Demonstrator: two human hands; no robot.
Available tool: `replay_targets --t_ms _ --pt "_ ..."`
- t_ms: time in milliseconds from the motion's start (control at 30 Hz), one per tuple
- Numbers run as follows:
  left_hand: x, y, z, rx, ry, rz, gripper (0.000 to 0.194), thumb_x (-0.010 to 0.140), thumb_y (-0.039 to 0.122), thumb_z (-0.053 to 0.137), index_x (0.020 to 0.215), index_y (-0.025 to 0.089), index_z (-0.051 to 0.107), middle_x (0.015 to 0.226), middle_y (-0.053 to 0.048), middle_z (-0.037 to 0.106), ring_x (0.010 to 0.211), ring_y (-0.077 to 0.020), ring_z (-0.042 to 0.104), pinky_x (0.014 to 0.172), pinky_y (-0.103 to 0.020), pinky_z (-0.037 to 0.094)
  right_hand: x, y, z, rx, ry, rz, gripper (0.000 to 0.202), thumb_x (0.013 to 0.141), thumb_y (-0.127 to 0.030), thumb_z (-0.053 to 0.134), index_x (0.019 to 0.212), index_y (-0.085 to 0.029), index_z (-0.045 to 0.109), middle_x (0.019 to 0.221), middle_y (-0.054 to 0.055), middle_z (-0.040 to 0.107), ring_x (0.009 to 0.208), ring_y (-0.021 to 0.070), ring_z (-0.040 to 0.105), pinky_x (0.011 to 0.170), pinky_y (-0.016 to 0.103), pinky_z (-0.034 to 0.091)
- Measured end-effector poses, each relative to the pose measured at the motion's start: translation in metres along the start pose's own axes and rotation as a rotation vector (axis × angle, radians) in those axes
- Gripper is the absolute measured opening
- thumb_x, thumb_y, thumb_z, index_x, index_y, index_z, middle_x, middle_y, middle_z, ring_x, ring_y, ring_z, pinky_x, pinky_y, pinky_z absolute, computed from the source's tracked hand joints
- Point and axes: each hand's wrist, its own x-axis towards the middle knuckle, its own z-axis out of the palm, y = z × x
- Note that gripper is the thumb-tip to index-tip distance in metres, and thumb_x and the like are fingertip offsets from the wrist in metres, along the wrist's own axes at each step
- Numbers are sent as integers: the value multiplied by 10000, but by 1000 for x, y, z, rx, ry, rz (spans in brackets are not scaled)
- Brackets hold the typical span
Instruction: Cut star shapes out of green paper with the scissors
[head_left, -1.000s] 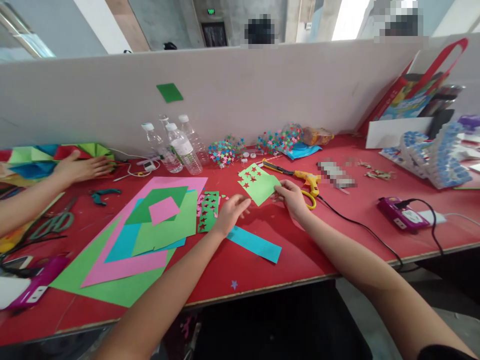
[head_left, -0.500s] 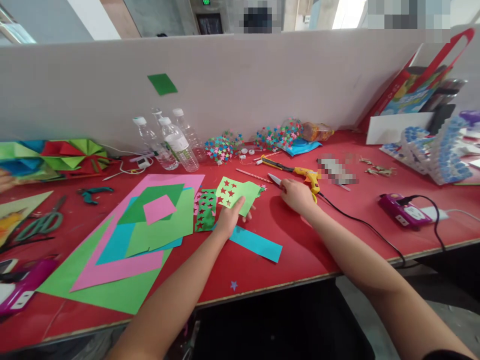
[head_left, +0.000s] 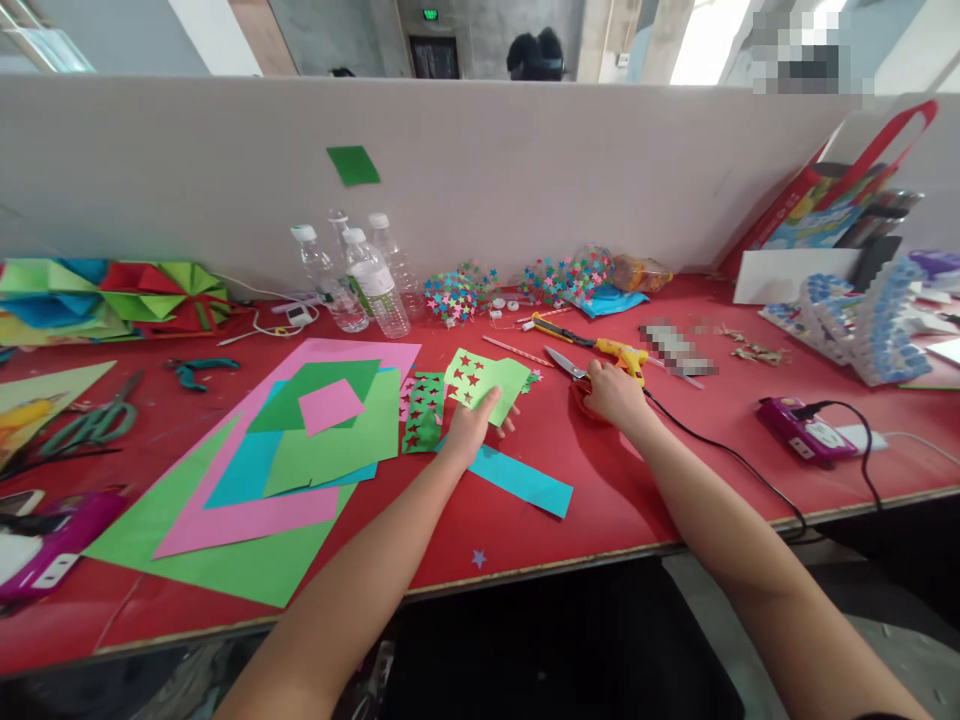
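Note:
My left hand (head_left: 472, 432) pinches a light green sheet of paper (head_left: 501, 382) with star-shaped holes in its left part. Beneath that wrist lies a blue paper strip (head_left: 529, 482). Just left of it is a dark green punched paper piece (head_left: 424, 425), partly over a pink one. My right hand (head_left: 613, 393) is closed around the red handles of a pair of scissors (head_left: 564, 363), whose blades point left and away from me. Right behind this hand rests a yellow glue gun (head_left: 624, 357). Small green and pink stars (head_left: 532, 380) lie beside the held sheet.
Stacked coloured paper (head_left: 330, 465) covers the left of the red table (head_left: 645, 490). Clear bottles (head_left: 379, 290) and star-filled clusters (head_left: 454, 296) stand along the partition (head_left: 480, 170). A black cord (head_left: 720, 448) runs to a purple power strip (head_left: 806, 428). Green-handled scissors (head_left: 94, 425) lie far left.
My right hand has drawn the scissors slightly to the right, and their red handles now show under it. My left hand keeps the green sheet. The view has shifted a little.

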Motion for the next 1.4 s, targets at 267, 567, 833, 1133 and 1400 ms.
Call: replay_targets --t_ms 267,567,833,1133,1400 --pt "-3 7 3 -68 12 29 370 800 465 588 665 128 659 515 -18 611 447 -114 555 440 -227 459 24 21 2 364 45 105 266 689 -295 635 911 -175 549 845 100 668 797 271 625 642 322 443" --pt "2 -3 3 -170 44 17 283 713 428 678 702 148 636 585 -6 632 448 -112 553 440 -241 435 27 11 -6 903 177 -52 318 595 -214 514 911 -203 547 913 39 633 851 190 590 696 290 453" --pt "-7 4 3 -18 -106 -14 357 801 439 586 581 159 609 505 -6 578 471 -105 534 551 -250 445 6 -4 25 1148 34 -119 317 554 -227 515 863 -185 569 770 -6 582 696 157 534 627 272 398" --pt "-20 8 16 109 -211 -71 386 792 488 560 537 199 584 447 9 491 410 -98 432 437 -247 333 -33 -28 10 1450 -242 -108 267 650 -301 699 786 -198 494 654 -63 502 492 63 388 461 215 296" --pt "-24 15 19 117 -232 -44 386 773 458 584 490 197 555 435 14 455 406 -83 354 448 -252 324 -32 -27 9 1517 -208 -121 287 646 -282 728 780 -198 488 678 -64 549 471 63 487 439 216 343"
